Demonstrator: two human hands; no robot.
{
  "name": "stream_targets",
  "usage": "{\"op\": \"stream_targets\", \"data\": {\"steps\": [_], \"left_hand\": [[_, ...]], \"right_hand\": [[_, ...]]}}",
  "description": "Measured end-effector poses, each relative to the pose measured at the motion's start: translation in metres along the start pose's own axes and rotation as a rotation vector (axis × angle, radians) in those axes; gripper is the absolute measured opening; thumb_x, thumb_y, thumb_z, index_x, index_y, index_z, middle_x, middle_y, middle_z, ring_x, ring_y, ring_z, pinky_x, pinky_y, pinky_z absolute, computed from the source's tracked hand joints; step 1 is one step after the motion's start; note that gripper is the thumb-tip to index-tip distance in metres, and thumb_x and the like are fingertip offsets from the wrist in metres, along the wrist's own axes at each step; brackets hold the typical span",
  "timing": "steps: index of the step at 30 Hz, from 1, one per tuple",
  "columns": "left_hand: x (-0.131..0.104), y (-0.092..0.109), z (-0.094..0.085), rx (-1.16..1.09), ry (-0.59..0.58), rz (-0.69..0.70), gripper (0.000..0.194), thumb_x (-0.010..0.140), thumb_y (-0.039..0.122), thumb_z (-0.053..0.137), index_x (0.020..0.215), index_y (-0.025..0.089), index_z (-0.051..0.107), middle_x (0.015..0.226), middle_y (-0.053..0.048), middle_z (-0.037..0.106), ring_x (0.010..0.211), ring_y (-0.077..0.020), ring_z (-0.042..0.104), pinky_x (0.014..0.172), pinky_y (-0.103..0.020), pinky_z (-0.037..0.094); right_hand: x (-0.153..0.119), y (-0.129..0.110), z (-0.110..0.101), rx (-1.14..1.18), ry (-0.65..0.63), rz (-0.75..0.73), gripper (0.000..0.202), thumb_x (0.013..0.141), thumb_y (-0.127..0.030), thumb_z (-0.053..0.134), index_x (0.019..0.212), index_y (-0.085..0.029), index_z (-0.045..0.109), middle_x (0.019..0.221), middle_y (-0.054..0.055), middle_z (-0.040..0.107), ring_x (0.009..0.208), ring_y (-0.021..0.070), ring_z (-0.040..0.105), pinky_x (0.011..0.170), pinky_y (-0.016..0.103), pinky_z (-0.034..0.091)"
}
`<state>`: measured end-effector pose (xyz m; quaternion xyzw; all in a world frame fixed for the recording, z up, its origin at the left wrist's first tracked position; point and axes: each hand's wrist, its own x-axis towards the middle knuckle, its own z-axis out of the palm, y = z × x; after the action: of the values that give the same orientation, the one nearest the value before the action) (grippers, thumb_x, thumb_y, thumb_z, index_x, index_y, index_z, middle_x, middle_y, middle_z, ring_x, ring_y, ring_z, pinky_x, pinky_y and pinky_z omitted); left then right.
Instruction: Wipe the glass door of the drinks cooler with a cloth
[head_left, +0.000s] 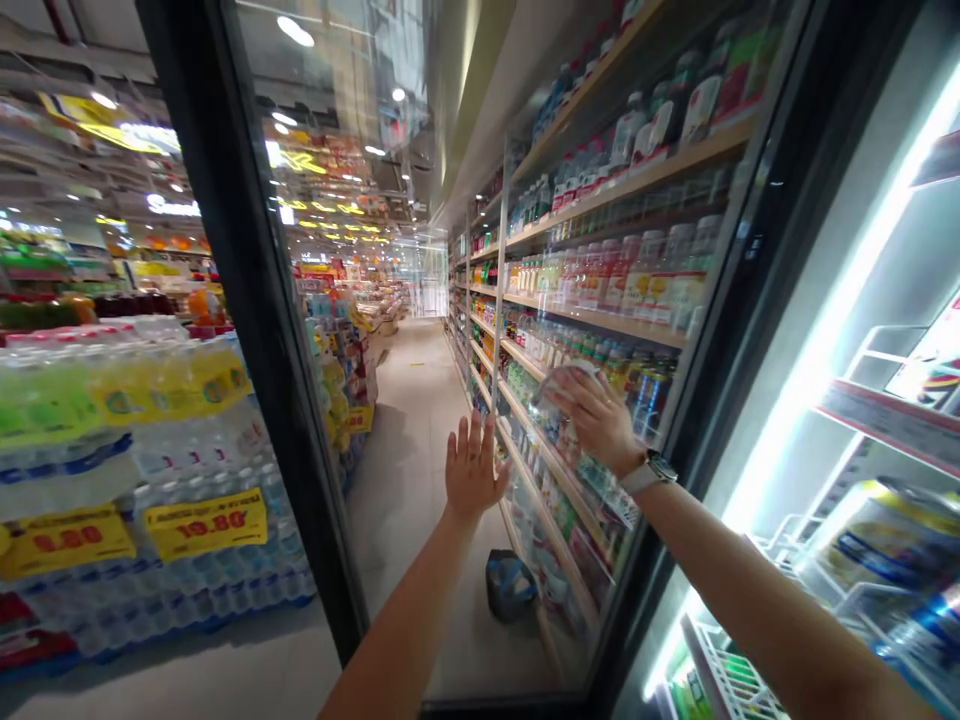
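Observation:
A glass door [420,480] in a black frame stands open in front of me. My left hand [474,468] lies flat against the glass near its middle, fingers spread and pointing up, holding nothing. Higher and to the right, my right hand [600,415] presses a pale, crumpled cloth [564,382] against the pane; the cloth is partly under the fingers and somewhat blurred. A watch [651,470] with a light strap is on the right wrist. Bottles on shelves show through or in the glass behind both hands.
At the right is a lit cooler with wire racks [731,665] and cans [889,530]. Stacked bottle packs [172,390] with yellow price signs [206,522] stand at the left. A dark bin or basket [511,585] shows low in the glass, on the aisle floor.

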<state>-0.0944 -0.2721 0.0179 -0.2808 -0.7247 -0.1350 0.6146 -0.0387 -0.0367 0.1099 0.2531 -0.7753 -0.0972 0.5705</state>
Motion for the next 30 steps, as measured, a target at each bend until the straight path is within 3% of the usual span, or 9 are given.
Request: {"op": "stream_targets", "data": {"steps": [4, 8, 11, 14, 17, 20, 25, 27, 30], "left_hand": [[-0.001, -0.001, 0.002, -0.011, -0.011, -0.014, 0.071, 0.099, 0.050, 0.034, 0.157, 0.012, 0.016, 0.158, -0.016, 0.031, 0.150, -0.0299, 0.022, 0.122, -0.045, 0.018], [0.002, 0.001, 0.000, 0.025, 0.018, 0.007, 0.070, 0.100, 0.049, 0.030, 0.156, 0.009, 0.018, 0.159, -0.017, 0.029, 0.151, -0.0281, 0.016, 0.123, -0.043, 0.015], [0.004, 0.004, -0.003, 0.046, 0.030, 0.014, 0.069, 0.100, 0.049, 0.030, 0.156, 0.008, 0.019, 0.158, -0.017, 0.029, 0.152, -0.0278, 0.014, 0.123, -0.043, 0.015], [0.005, 0.006, -0.005, 0.067, 0.031, 0.014, 0.068, 0.101, 0.048, 0.029, 0.155, 0.008, 0.019, 0.157, -0.017, 0.032, 0.151, -0.0276, 0.014, 0.123, -0.043, 0.016], [0.004, 0.007, -0.004, 0.072, 0.026, 0.010, 0.068, 0.100, 0.047, 0.030, 0.155, 0.009, 0.020, 0.156, -0.018, 0.034, 0.151, -0.0282, 0.018, 0.123, -0.044, 0.017], [0.004, 0.006, -0.004, 0.066, 0.034, 0.009, 0.068, 0.100, 0.048, 0.031, 0.155, 0.009, 0.020, 0.156, -0.017, 0.033, 0.151, -0.0280, 0.019, 0.123, -0.044, 0.017], [0.004, 0.004, -0.002, 0.035, 0.062, 0.013, 0.067, 0.100, 0.047, 0.031, 0.156, 0.011, 0.020, 0.158, -0.016, 0.030, 0.151, -0.0271, 0.016, 0.123, -0.043, 0.016], [0.003, 0.004, -0.002, 0.011, 0.049, 0.002, 0.068, 0.100, 0.048, 0.033, 0.156, 0.012, 0.020, 0.157, -0.016, 0.032, 0.150, -0.0278, 0.020, 0.123, -0.043, 0.016], [0.002, 0.004, -0.002, -0.003, 0.040, -0.011, 0.068, 0.099, 0.048, 0.036, 0.156, 0.013, 0.021, 0.157, -0.016, 0.033, 0.149, -0.0287, 0.023, 0.123, -0.043, 0.016]], "right_hand": [[-0.004, -0.001, 0.006, -0.007, 0.063, 0.160, 0.060, 0.089, -0.005, 0.040, 0.143, -0.029, 0.050, 0.146, 0.004, 0.054, 0.140, 0.0237, 0.043, 0.119, 0.051, 0.030], [-0.068, -0.047, 0.030, 0.006, 0.011, 0.211, 0.058, 0.089, -0.006, 0.041, 0.140, -0.029, 0.053, 0.139, 0.005, 0.060, 0.132, 0.0235, 0.052, 0.117, 0.048, 0.034], [-0.120, -0.081, 0.043, 0.007, -0.037, 0.153, 0.055, 0.088, -0.005, 0.041, 0.135, -0.029, 0.057, 0.130, 0.004, 0.066, 0.119, 0.0203, 0.061, 0.114, 0.044, 0.038], [-0.143, -0.092, 0.044, 0.016, -0.047, 0.103, 0.053, 0.088, -0.004, 0.040, 0.133, -0.026, 0.059, 0.125, 0.004, 0.069, 0.113, 0.0182, 0.063, 0.113, 0.040, 0.038], [-0.127, -0.075, 0.034, 0.019, -0.069, 0.034, 0.054, 0.090, -0.003, 0.040, 0.133, -0.030, 0.059, 0.128, 0.000, 0.068, 0.118, 0.0144, 0.060, 0.114, 0.035, 0.035], [-0.083, -0.036, 0.017, 0.003, -0.084, -0.046, 0.054, 0.091, -0.005, 0.044, 0.135, -0.033, 0.057, 0.137, 0.000, 0.063, 0.127, 0.0151, 0.054, 0.118, 0.039, 0.031], [-0.023, 0.021, -0.001, -0.081, 0.098, 0.182, 0.057, 0.088, -0.007, 0.045, 0.141, -0.027, 0.053, 0.152, 0.007, 0.048, 0.146, 0.0269, 0.034, 0.120, 0.058, 0.023], [-0.027, 0.021, 0.003, -0.082, 0.183, 0.277, 0.057, 0.088, -0.008, 0.044, 0.142, -0.027, 0.051, 0.153, 0.008, 0.046, 0.147, 0.0280, 0.031, 0.119, 0.061, 0.024], [-0.067, -0.005, 0.021, -0.050, 0.235, 0.381, 0.058, 0.090, -0.009, 0.041, 0.145, -0.028, 0.046, 0.153, 0.009, 0.045, 0.148, 0.0278, 0.030, 0.117, 0.062, 0.028]]}}
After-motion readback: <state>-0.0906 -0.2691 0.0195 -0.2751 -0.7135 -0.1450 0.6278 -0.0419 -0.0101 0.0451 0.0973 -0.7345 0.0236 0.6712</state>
